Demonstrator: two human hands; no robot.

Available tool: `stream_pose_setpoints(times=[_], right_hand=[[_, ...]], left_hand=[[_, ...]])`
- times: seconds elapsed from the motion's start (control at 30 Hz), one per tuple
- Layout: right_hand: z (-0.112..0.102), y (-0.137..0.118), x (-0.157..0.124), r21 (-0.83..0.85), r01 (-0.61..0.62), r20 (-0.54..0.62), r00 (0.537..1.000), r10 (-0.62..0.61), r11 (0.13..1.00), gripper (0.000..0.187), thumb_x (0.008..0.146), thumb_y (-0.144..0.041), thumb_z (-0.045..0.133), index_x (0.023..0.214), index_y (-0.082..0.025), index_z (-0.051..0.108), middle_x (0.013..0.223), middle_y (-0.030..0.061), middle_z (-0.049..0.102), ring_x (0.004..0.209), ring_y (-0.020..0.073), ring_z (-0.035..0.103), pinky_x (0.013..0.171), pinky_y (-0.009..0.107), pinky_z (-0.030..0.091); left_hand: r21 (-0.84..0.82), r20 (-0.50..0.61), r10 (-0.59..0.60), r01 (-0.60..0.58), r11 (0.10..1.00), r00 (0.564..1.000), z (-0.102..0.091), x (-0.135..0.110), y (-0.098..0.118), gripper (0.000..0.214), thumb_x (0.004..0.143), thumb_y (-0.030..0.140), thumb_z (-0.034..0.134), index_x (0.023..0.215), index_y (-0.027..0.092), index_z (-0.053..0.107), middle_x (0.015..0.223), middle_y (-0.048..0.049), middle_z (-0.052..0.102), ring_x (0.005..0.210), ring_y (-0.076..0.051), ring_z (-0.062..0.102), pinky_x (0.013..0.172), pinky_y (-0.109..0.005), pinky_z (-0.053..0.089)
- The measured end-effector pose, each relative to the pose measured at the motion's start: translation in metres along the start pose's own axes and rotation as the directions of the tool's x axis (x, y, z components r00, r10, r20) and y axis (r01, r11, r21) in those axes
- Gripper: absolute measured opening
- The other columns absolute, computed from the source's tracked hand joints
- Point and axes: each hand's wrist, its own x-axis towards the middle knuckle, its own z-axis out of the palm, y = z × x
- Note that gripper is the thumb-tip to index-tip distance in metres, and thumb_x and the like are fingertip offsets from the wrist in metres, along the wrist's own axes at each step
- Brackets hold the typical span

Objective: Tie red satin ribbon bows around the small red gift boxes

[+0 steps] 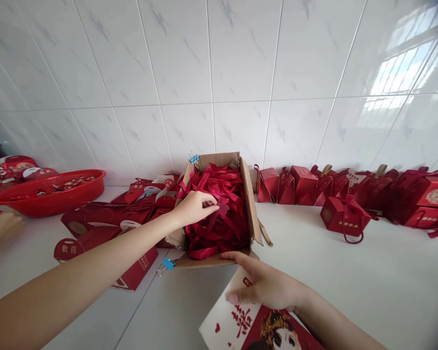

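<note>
My left hand (197,208) reaches over an open cardboard box (254,209) heaped with dark red ribbons (219,238). Its thumb and fingers are pinched together on a red ribbon (223,206) at the top of the heap. Nearer to me, my right hand (264,282) grips a white and red candy box (228,311), printed with a red character, small hearts and a cartoon figure. The right index finger extends to the front edge of the cardboard box. Part of the candy box is cut off at the bottom of the view.
Folded red boxes (109,238) lie left of the cardboard box, with a red basin (69,192) beyond. Another person's hand (3,231) is at the far left. Finished-looking red boxes (304,184) line the tiled wall; one with a bow (345,214) stands forward. Blue binder clips (169,264) hold the flaps.
</note>
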Motion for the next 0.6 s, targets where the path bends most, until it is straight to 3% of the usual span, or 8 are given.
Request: stream_pose_setpoints(times=[0.1, 0.2, 0.33, 0.43, 0.5, 0.6], right_hand=[[0.000, 0.001, 0.001, 0.039, 0.000, 0.015, 1.000, 0.000, 0.999, 0.075, 0.070, -0.030, 0.073, 0.136, -0.023, 0.038, 0.087, -0.0001, 0.057, 0.072, 0.0126, 0.052, 0.069, 0.026, 0.043], [0.001, 0.001, 0.001, 0.033, -0.015, 0.010, 1.000, 0.015, 0.999, 0.076, 0.070, -0.027, 0.073, 0.136, -0.024, 0.038, 0.086, -0.0006, 0.058, 0.071, 0.0124, 0.053, 0.068, 0.025, 0.043], [0.001, 0.002, 0.000, -0.013, -0.010, -0.008, 1.000, 0.010, 1.000, 0.076, 0.070, -0.023, 0.071, 0.138, -0.026, 0.038, 0.095, 0.0010, 0.061, 0.075, 0.0133, 0.057, 0.072, 0.026, 0.045], [0.001, 0.002, 0.000, -0.014, 0.018, -0.015, 1.000, -0.018, 1.000, 0.081, 0.070, -0.025, 0.072, 0.142, -0.025, 0.034, 0.119, 0.0059, 0.058, 0.092, 0.0175, 0.059, 0.083, 0.030, 0.046], [0.000, 0.000, 0.000, -0.024, 0.050, -0.032, 0.998, -0.051, 0.998, 0.086, 0.071, -0.029, 0.073, 0.144, -0.025, 0.030, 0.138, 0.0084, 0.045, 0.111, 0.0215, 0.054, 0.094, 0.032, 0.042], [-0.003, -0.005, 0.001, -0.048, 0.073, -0.058, 0.995, -0.076, 0.996, 0.091, 0.072, -0.033, 0.073, 0.147, -0.024, 0.023, 0.150, 0.0088, 0.030, 0.127, 0.0238, 0.043, 0.102, 0.033, 0.036]], left_hand=[[0.026, -0.062, -0.036, 0.038, 0.999, 0.997, 0.000, 0.000, 0.000, 0.030, 0.087, 0.037, 0.050, 0.094, 0.019, 0.073, 0.092, -0.0053, 0.075, 0.082, -0.020, 0.069, 0.073, -0.028, 0.051], [0.106, -0.112, -0.035, 0.047, 0.993, 0.993, -0.001, -0.002, -0.001, 0.031, 0.087, 0.033, 0.046, 0.082, 0.018, 0.073, 0.087, -0.0107, 0.075, 0.088, -0.027, 0.067, 0.078, -0.037, 0.049], [0.149, -0.113, 0.000, 0.017, 0.989, 0.994, -0.005, -0.006, 0.000, 0.021, 0.080, 0.024, 0.050, 0.066, 0.016, 0.064, 0.069, -0.0114, 0.070, 0.076, -0.027, 0.066, 0.073, -0.037, 0.046], [0.080, -0.129, -0.005, 0.016, 0.997, 0.992, -0.013, -0.007, 0.002, 0.016, 0.078, 0.024, 0.050, 0.064, 0.018, 0.057, 0.057, -0.0049, 0.063, 0.061, -0.022, 0.062, 0.065, -0.032, 0.045], [-0.012, -0.169, -0.030, 0.028, 1.000, 0.985, -0.019, -0.004, 0.002, 0.018, 0.081, 0.027, 0.047, 0.066, 0.019, 0.053, 0.051, -0.0003, 0.057, 0.054, -0.019, 0.059, 0.060, -0.030, 0.044], [-0.211, -0.253, -0.077, 0.022, 0.977, 0.964, -0.027, 0.003, 0.002, 0.022, 0.088, 0.033, 0.039, 0.073, 0.020, 0.049, 0.055, 0.0026, 0.056, 0.053, -0.014, 0.057, 0.056, -0.025, 0.045]])
